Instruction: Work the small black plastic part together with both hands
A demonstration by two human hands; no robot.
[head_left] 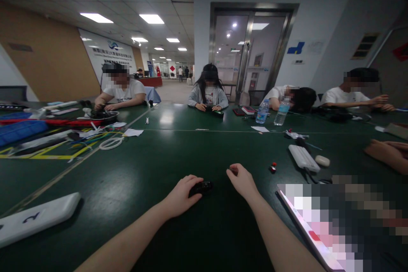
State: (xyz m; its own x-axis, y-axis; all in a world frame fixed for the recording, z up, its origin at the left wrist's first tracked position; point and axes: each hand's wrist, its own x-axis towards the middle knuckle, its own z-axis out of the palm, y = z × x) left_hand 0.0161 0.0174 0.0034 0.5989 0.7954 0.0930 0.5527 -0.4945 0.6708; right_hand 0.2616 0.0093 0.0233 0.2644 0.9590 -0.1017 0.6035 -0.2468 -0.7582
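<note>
Two bare forearms (127, 238) reaching in from the bottom edge, ending in a left grip (181, 195) and a right grip (240, 182) above a dark green surface (134, 174). Left grip curved over the near end of a small black object (201, 188), fingers closed around it. Object's long axis lying nearly crosswise to the view, free end pointing right and slightly upward, toward the right grip, near but not touching it. Right grip palm down, fingers loosely curled, nothing showing in them. Just beyond, a small red-and-black item (273, 168), then a white power bank (304, 158) angled toward the lower right, with a pale oval object (322, 160) beside it. At lower right, a pixelated flat device (306, 225); at lower left, a white slab with a blue mark (35, 219). At far right, a co-worker's hand (387, 154). Farther off, a white cable coil (111, 143), a blue tray (19, 132), two water bottles (281, 112) and four seated co-workers (208, 93).
</note>
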